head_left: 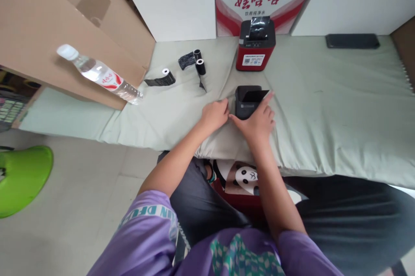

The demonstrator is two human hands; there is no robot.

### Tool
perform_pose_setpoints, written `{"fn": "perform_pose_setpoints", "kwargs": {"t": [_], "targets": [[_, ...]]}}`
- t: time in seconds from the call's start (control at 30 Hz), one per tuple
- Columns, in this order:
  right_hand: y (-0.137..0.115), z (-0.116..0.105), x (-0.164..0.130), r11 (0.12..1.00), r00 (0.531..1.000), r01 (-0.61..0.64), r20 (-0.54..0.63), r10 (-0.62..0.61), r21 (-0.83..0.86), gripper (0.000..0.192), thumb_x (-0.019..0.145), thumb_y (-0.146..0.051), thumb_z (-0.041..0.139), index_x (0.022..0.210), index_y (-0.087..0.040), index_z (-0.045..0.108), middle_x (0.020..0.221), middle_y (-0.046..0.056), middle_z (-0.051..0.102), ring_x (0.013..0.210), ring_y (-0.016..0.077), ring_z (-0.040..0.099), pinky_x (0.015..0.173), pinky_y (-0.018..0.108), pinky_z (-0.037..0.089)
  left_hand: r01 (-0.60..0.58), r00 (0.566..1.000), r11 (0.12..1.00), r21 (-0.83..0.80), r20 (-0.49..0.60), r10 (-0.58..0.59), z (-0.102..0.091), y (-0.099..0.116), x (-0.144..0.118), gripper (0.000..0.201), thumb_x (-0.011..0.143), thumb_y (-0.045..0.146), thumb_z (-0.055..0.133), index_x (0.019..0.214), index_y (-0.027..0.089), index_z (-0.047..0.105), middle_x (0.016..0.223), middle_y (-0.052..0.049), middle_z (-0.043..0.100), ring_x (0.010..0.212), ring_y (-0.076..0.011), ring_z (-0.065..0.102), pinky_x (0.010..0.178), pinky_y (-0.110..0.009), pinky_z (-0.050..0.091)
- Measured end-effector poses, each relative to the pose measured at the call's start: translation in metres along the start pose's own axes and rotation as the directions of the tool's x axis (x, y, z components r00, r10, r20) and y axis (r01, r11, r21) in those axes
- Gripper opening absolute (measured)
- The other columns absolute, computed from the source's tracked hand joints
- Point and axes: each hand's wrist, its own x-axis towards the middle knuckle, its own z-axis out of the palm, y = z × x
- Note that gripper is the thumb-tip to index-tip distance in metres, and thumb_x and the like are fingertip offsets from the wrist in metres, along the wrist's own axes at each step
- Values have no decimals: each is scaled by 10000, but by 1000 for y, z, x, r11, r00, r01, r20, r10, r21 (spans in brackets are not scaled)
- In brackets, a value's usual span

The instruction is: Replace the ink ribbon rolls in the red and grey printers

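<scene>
A small black boxy device (244,110), which looks like a label printer, stands on the green cloth; a flat black strip or flap (254,96) sticks out at its top. My right hand (259,124) spans its front, thumb at the left corner and index finger along the right side by the flap. Just left of the device, my left hand (215,115) rests on the cloth with fingers curled in, and nothing shows in it. Behind stands a red and black printer (254,51) with black paper coming out of its top.
Three small black paper rolls (169,77) lie left of the printers, partly unwound. A water bottle (105,76) lies by the cardboard box (106,47). At the back are white cartons (171,4) and a black phone-like slab (352,41). A green stool (29,176) stands at left.
</scene>
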Motion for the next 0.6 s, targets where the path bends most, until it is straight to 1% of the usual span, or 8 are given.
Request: {"fn": "perform_pose_setpoints", "kwargs": {"t": [0.03, 0.1, 0.2, 0.3, 0.37, 0.47, 0.53, 0.6], "targets": [[-5, 4, 2, 1000, 1000, -22, -15, 22, -7, 1324, 657, -666, 866, 1687, -230, 158, 1449, 288, 565, 1480, 562, 433, 1176, 855, 350, 4, 1000, 1000, 6, -4, -4, 0, 0, 1, 319, 1022, 310, 491, 1265, 197, 665, 1137, -152, 809, 1036, -334, 776, 823, -398, 552], [-12, 3, 10, 998, 998, -53, 19, 54, -12, 1349, 652, -580, 881, 1694, -192, 117, 1439, 300, 555, 1482, 555, 425, 1205, 826, 334, 5, 1000, 1000, 13, -8, -5, 1, 1, 1, 319, 1028, 318, 479, 1257, 196, 665, 1131, -154, 810, 1037, -338, 778, 823, -402, 555], [-20, -19, 29, 997, 995, -74, 68, 75, -23, 1345, 657, -450, 859, 1695, -96, 79, 1457, 316, 543, 1463, 532, 445, 1249, 734, 338, -8, 1000, 1000, 19, -7, 8, 0, 2, 1, 319, 1019, 314, 472, 1235, 191, 672, 1118, -165, 810, 1030, -346, 781, 802, -404, 555], [-23, -44, 62, 992, 993, -121, -19, 120, -30, 1288, 648, -390, 856, 1679, -72, 155, 1470, 316, 546, 1446, 543, 438, 1261, 701, 305, -22, 1000, 1000, 13, -5, 22, 1, 2, 0, 325, 1014, 303, 462, 1233, 188, 674, 1127, -171, 807, 1031, -346, 777, 804, -410, 558], [-20, -52, 91, 988, 982, -153, -114, 150, -20, 1208, 638, -328, 865, 1647, -90, 246, 1503, 328, 519, 1462, 562, 388, 1271, 731, 202, -15, 1000, 1000, 9, -9, 15, 2, 2, 0, 326, 1014, 299, 459, 1234, 190, 674, 1124, -164, 805, 1029, -337, 773, 817, -408, 559], [-4, -47, 135, 982, 966, -185, -177, 190, 47, 1188, 598, -194, 891, 1611, -64, 283, 1545, 387, 453, 1478, 559, 319, 1263, 741, 81, -5, 1000, 1000, 10, -13, 6, 3, 4, 1, 310, 1013, 301, 467, 1216, 193, 675, 1097, -149, 803, 1003, -319, 769, 816, -399, 552], [10, -37, 157, 982, 966, -183, -176, 190, 52, 1163, 599, -180, 899, 1587, -34, 303, 1552, 419, 428, 1477, 553, 310, 1262, 716, 77, -8, 1000, 1000, 11, -11, 8, 4, 4, 1, 302, 1015, 305, 466, 1207, 197, 672, 1090, -143, 800, 990, -313, 767, 808, -396, 545], [22, -26, 169, 980, 963, -195, -185, 198, 32, 1160, 605, -190, 897, 1584, -23, 298, 1546, 427, 418, 1464, 533, 333, 1263, 698, 87, -13, 1000, 1000, 8, -9, 13, 4, 4, 2, 302, 1018, 307, 456, 1206, 203, 668, 1092, -136, 798, 983, -310, 765, 795, -392, 537]]}}
